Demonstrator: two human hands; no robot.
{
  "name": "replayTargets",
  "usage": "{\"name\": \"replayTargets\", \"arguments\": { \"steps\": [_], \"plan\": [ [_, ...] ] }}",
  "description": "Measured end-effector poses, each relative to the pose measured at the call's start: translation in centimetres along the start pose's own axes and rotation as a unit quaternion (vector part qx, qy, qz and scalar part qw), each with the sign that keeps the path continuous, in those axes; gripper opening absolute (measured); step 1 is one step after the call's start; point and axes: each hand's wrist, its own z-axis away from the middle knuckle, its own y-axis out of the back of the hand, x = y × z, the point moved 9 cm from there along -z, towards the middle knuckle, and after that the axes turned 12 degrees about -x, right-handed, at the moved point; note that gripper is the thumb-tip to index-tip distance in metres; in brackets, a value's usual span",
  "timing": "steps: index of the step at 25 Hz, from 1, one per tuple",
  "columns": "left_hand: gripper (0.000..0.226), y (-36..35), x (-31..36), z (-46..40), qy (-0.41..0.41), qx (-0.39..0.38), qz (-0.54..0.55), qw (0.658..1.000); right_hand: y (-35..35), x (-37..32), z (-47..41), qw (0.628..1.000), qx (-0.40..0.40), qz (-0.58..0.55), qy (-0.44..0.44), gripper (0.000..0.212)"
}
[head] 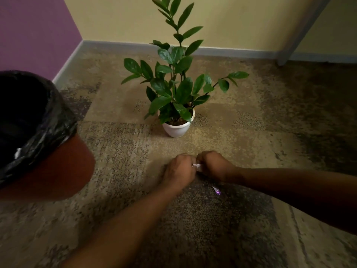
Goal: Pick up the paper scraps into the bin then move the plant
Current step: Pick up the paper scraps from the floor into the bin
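On carpet (119,151): left hand (179,171), right hand (214,165) both curled, pinching white paper scrap (198,167) between them.

Mottled tan-and-grey carpet (119,151) lies under my hands. Ahead of them stands a yellow wall (241,20) with grey baseboard (116,43); ahead-left, a purple wall (34,31); ahead-right, a slanted grey post (301,29).
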Motion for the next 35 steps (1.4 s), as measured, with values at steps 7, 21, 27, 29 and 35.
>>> {"name": "replayTargets", "arguments": {
  "steps": [7, 21, 27, 29, 35],
  "plan": [
    [0.015, 13.1, -1.9, 5.7, 0.06, 0.005, 0.028, 0.998, 7.0, -11.9, 1.4, 0.99, 0.058, -0.105, 0.072, 0.012],
    [0.024, 38.7, -9.9, 20.7, 0.157, 0.134, -0.138, 0.969, 14.5, -41.3, -4.0, 0.957, 0.161, -0.054, 0.233, 0.022],
    [0.011, 39.2, -15.4, 23.5, 0.237, 0.139, -0.102, 0.956, 11.3, -45.3, -6.7, 0.968, 0.132, -0.033, 0.213, 0.011],
    [0.016, 38.9, -16.6, 23.8, 0.259, 0.134, -0.091, 0.952, 11.2, -45.3, -6.7, 0.971, 0.121, -0.019, 0.205, 0.026],
    [0.016, 38.7, -15.1, 22.9, 0.241, 0.161, -0.067, 0.955, 13.6, -42.3, -4.6, 0.971, 0.135, -0.061, 0.188, 0.018]
  ]
}}
